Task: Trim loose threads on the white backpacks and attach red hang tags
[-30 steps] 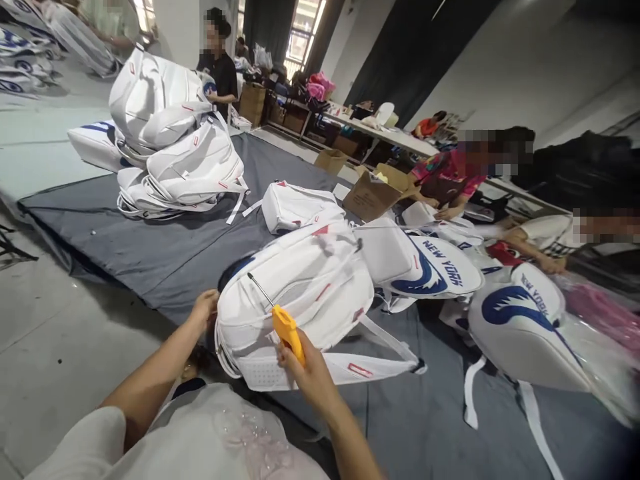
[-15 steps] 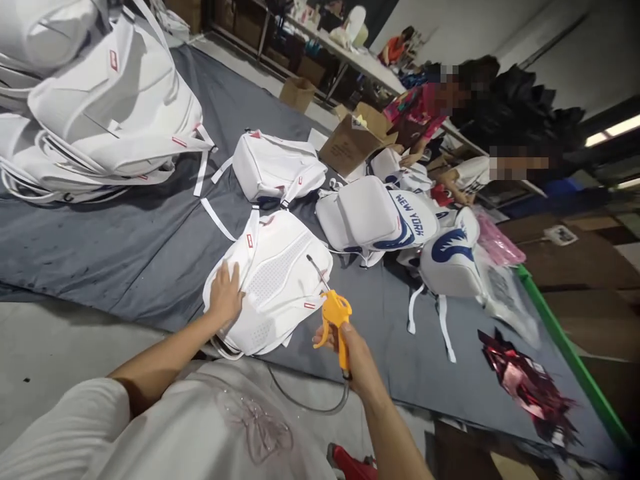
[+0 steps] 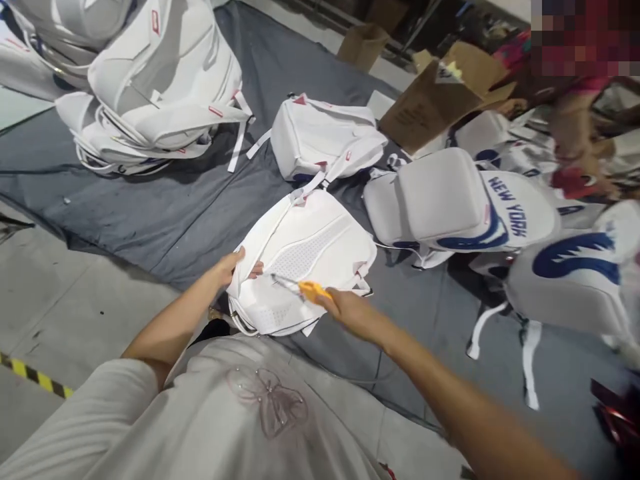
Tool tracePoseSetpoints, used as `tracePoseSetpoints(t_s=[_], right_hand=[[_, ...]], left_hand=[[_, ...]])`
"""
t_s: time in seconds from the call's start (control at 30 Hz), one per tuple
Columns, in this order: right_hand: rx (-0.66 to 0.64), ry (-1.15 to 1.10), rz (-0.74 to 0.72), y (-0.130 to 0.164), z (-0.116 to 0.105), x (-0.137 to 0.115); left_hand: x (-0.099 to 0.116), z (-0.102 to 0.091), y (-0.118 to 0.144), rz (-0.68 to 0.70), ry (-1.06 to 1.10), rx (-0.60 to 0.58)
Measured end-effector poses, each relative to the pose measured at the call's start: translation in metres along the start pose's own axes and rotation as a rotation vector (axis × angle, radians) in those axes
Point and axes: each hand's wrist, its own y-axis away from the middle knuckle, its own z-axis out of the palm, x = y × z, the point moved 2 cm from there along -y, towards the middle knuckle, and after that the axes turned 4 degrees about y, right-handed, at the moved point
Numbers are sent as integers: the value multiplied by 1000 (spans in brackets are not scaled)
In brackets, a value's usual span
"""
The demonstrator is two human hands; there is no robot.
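A big grey mat (image 3: pixel 150 213) lies on a pale floor (image 3: pixel 60 313). A yellow and black stripe (image 3: pixel 30 375) runs along the floor at the left edge. On the mat at the top left sits a pile of white bags (image 3: pixel 150 87). One more white bag (image 3: pixel 320 137) lies past the middle. To the right are white bags with blue marks, and one says NEW YORK (image 3: pixel 507 210). An open brown box (image 3: pixel 435 97) stands at the far edge of the mat. Another person's arm (image 3: pixel 570 133) shows at the top right.

A white backpack (image 3: pixel 310 257) lies flat on the mat, just in front of the person. The left hand (image 3: pixel 230 267) reaches out and its grip pinches the near left edge of this backpack, thumb on top. The right arm stretches forward and to the left. The right hand (image 3: pixel 350 310) has its grip closed around a yellow tool (image 3: pixel 314 291). The tool's thin metal tip (image 3: pixel 283 283) points left, just over the backpack's near part.
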Motion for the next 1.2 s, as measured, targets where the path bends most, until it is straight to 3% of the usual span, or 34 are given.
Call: tracePoseSetpoints(t_s=[0.1,0.2,0.23,0.33,0.37,0.47,0.5,0.57,0.6,0.67,0.73,0.83,0.93,1.0,1.07,1.13,1.2], right_hand=[[-59,12,14,14,-2,-18],[-194,-10,-102,16,-11,-41],[-183,-2,-117,13,-14,-48],[29,86,15,3,-23,-58],[20,96,-1,1,-23,-59],[-180,57,-133,1,-28,-43],[-157,74,-99,2,-34,-29],[18,181,94,10,-50,3],[67,236,176,17,-56,19],[-74,211,201,35,-58,40],[-267,92,155,57,-51,50],[-168,44,267,90,-43,61],[-274,-157,211,119,-31,76],[-246,-235,211,135,-20,91],[-166,-240,235,146,-7,103],[-247,-270,176,150,9,107],[-232,-234,164,146,17,107]], left_hand=[[2,-10,-17,-90,70,57],[-2,-9,-18,-98,45,17],[-3,-9,-17,-90,27,11],[-4,-6,-11,-25,-65,39],[-4,-4,-8,21,-123,71],[-8,11,7,356,-487,183],[-14,21,15,518,-671,224],[-34,44,34,817,-1063,268],[-49,56,43,915,-1248,247],[-83,79,54,998,-1541,122],[-114,94,54,957,-1724,-20],[-130,101,38,841,-1693,-15],[-113,93,16,640,-1215,33],[-100,85,3,318,-791,93],[-96,83,-3,25,-506,163],[-98,86,-2,9,-525,208],[-107,96,4,195,-704,214]])
